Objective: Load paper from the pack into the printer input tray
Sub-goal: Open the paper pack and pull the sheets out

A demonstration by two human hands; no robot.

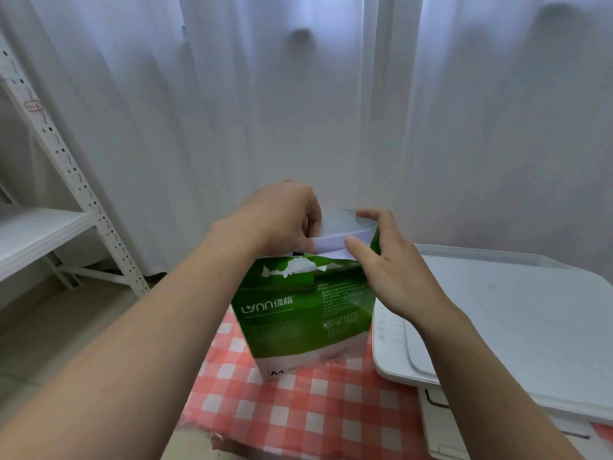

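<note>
A green and white A4 paper pack (298, 307) stands upright on the red-checked tablecloth (298, 413), its top torn open. White sheets (335, 242) stick out of the opening. My left hand (282, 217) pinches the sheets at the pack's top left. My right hand (394, 270) rests on the pack's top right corner, thumb on the sheets and fingers spread along the wrapper. The white printer (504, 327) sits just right of the pack, lid closed; its front tray (441, 426) juts out at the lower right.
A white curtain (331, 111) hangs close behind the table. A white metal shelf rack (49, 207) stands at the left, beyond the table's edge. The tablecloth's left edge (192, 426) drops off near my left forearm.
</note>
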